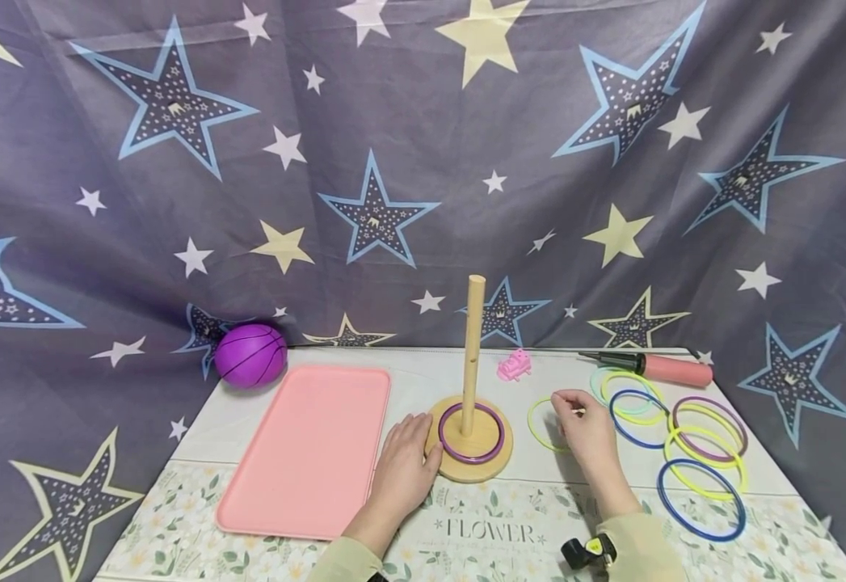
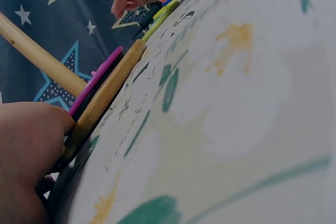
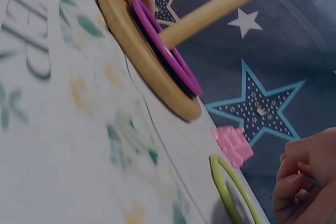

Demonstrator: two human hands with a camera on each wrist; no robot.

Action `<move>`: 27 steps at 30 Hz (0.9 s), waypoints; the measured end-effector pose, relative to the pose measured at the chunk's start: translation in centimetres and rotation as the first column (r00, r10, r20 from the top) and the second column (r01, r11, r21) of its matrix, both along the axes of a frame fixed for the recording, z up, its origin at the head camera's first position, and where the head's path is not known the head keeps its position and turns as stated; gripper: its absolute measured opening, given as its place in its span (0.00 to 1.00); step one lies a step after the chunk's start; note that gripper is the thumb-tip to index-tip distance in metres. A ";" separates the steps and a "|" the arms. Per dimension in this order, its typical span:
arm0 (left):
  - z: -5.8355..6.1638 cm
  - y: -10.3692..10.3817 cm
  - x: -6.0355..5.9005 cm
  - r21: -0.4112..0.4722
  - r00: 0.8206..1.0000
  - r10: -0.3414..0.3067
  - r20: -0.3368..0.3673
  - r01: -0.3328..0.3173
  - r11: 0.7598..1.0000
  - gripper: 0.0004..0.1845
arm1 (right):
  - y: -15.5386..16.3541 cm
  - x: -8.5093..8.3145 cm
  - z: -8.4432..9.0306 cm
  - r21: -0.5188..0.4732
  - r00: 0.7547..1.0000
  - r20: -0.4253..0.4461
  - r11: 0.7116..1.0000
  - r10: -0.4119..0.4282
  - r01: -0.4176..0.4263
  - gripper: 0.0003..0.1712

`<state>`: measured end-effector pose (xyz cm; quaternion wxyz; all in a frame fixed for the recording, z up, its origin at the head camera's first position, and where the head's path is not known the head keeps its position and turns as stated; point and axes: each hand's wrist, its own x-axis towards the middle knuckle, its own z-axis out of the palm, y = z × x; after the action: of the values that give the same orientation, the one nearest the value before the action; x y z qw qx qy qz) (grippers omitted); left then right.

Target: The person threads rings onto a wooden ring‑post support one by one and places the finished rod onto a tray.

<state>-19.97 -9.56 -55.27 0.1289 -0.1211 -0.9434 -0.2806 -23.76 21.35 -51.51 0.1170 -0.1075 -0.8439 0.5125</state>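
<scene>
A wooden peg stand (image 1: 466, 470) stands mid-table, its post (image 1: 473, 347) upright and a purple ring (image 1: 494, 454) lying round the post on the base. My left hand (image 1: 402, 469) lies flat on the tablecloth, its thumb against the base's left edge (image 2: 105, 98). Just right of the stand, my right hand (image 1: 584, 428) has its fingers curled and pinches the far side of a yellow-green ring (image 1: 530, 424), which lies on the table. The right wrist view shows that ring (image 3: 231, 192) near the curled fingers (image 3: 302, 179), with the base (image 3: 142, 61) beyond it.
A pink tray (image 1: 306, 453) lies left of the stand, with a purple ball (image 1: 250, 354) behind it. A small pink toy (image 1: 514, 365) and a pink hand pump (image 1: 666, 369) sit at the back. Several coloured rings (image 1: 702, 453) overlap on the right. A star-print cloth hangs behind.
</scene>
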 end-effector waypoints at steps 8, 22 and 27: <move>-0.1 -0.1 -0.1 0.005 1.000 0.008 0.016 -0.008 1.000 0.31 | 1.5 0.6 -0.4 -0.006 0.995 -0.021 0.995 -0.097 0.097 0.17; 0.1 -0.1 0.0 0.002 1.000 0.009 0.021 -0.009 1.000 0.31 | 3.3 0.1 -2.2 0.006 0.987 0.025 0.987 -0.159 0.159 0.20; 0.0 -0.1 -0.1 -0.009 1.000 0.007 0.025 -0.007 1.000 0.31 | 3.5 0.1 -2.4 0.004 0.987 0.044 0.988 -0.152 0.151 0.22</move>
<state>-20.06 -9.65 -55.24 0.1177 -0.1147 -0.9466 -0.2776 -23.64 24.84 -53.90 0.1370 -0.1825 -0.8357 0.4995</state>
